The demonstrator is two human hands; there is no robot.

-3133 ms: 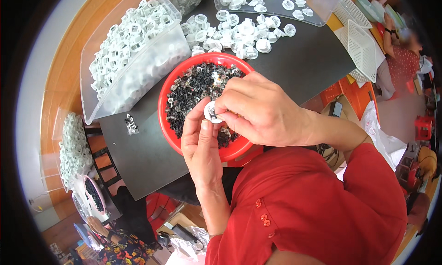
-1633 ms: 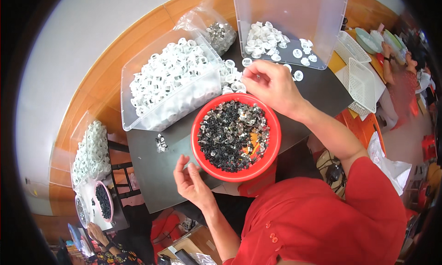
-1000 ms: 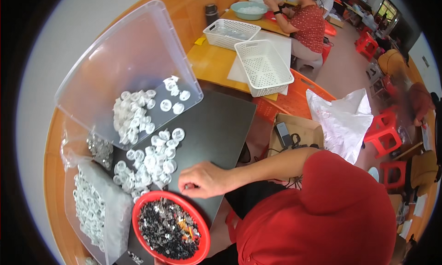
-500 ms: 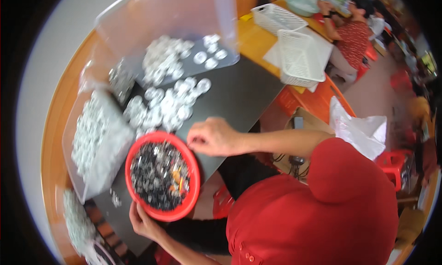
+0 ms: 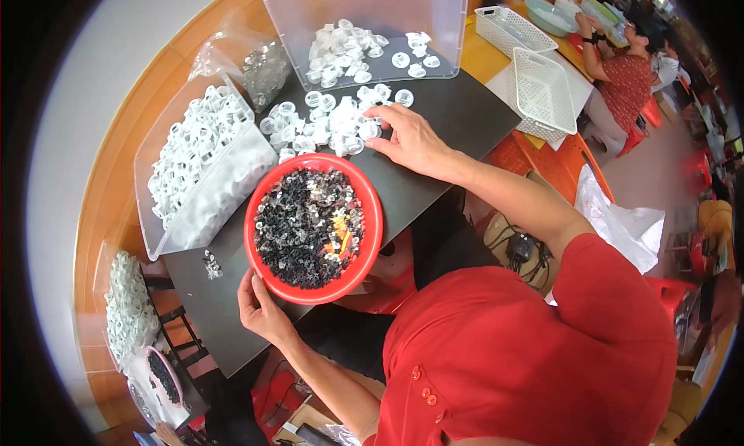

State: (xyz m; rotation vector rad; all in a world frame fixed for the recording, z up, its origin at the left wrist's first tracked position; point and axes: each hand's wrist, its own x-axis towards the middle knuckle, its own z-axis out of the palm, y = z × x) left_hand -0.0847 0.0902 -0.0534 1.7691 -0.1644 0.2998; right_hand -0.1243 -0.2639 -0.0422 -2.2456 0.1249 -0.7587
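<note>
A red plastic basin (image 5: 374, 206) full of small black, clear and a few yellow-orange parts rests at the table's near edge. At its lower left rim, my left hand (image 5: 267, 316) grips the basin, thumb and fingers against the side. My right hand (image 5: 415, 142) is past the basin's far right side, at the right end of a loose pile of round, clear-white plastic pieces (image 5: 341, 123). Its thumb and forefinger are spread apart, the fingertips by the outermost pieces. I see nothing held between them.
A clear bin (image 5: 256, 163) of white plastic rings stands left of the pile. Behind lies a larger clear tub (image 5: 457, 39) with more round pieces, beside a bag of shiny parts (image 5: 266, 70). White baskets (image 5: 570, 109) and a seated person (image 5: 624, 78) are at the far right.
My right hand has gone from a closed pinch beside the basin's rim to the pile, its fingers now apart. My left hand stays on the basin. The whole view has shifted.
</note>
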